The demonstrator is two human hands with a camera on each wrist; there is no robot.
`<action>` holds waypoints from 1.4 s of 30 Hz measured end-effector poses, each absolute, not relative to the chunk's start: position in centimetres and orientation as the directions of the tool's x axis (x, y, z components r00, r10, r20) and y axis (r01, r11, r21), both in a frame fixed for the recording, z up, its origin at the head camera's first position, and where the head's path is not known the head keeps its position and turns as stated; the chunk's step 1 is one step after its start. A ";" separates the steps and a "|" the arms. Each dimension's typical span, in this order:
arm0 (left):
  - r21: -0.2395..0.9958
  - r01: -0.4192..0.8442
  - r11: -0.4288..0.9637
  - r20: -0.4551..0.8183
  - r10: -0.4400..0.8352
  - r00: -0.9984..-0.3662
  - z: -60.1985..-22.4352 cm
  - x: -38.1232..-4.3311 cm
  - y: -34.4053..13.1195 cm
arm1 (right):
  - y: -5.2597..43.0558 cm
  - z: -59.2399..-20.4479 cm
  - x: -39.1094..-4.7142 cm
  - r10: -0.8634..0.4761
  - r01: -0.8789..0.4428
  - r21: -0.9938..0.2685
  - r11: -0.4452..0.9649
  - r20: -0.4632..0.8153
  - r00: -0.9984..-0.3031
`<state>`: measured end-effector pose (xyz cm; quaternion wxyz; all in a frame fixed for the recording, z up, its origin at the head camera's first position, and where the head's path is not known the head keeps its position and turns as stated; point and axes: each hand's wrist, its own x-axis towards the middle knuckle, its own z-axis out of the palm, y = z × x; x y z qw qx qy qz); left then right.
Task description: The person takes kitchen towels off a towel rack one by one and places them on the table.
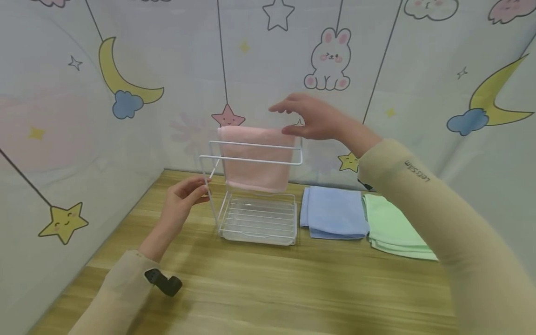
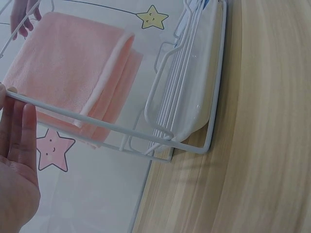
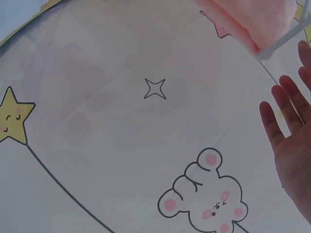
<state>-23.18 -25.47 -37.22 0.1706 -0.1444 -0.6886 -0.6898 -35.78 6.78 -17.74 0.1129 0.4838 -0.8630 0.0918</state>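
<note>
A white wire rack [image 1: 257,160] with horizontal bars at the top and a tray [image 1: 259,240] at its base stands on the table. Over its rear bar hangs a folded pink towel [image 1: 255,174]. My left hand [image 1: 180,202] pinches the rack's left upright between thumb and fingers, as the left wrist view also shows. Above the towel's right end, my right hand [image 1: 318,118] hovers with thumb and fingers spread apart, holding nothing. In the right wrist view its fingers [image 3: 290,104] are near a rack bar and the towel's corner.
To the right of the rack lies a folded blue towel [image 1: 335,214], with a folded green towel [image 1: 398,228] beside it, partly behind my right sleeve. A printed cloth backdrop [image 1: 268,70] rises behind and to the sides of the wooden table [image 1: 268,288].
</note>
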 end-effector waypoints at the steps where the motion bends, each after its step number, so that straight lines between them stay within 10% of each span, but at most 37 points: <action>1: 0.901 0.433 0.009 0.433 -0.037 -0.900 -37.2 -23.2 -25.5 | 6.5 -17.9 -35.8 -0.817 -0.856 -0.047 0.515 0.273 -0.507; 22: 0.903 0.429 0.003 0.429 -0.034 -0.903 -37.5 -23.3 -25.5 | 3.0 -19.7 -36.2 -0.793 -0.802 -0.120 0.586 0.120 -0.597; 42: 0.903 0.428 0.034 0.430 -0.042 -0.902 -37.4 -23.3 -25.6 | 3.2 -20.2 -36.9 -0.845 -0.882 -0.069 0.466 0.261 -0.467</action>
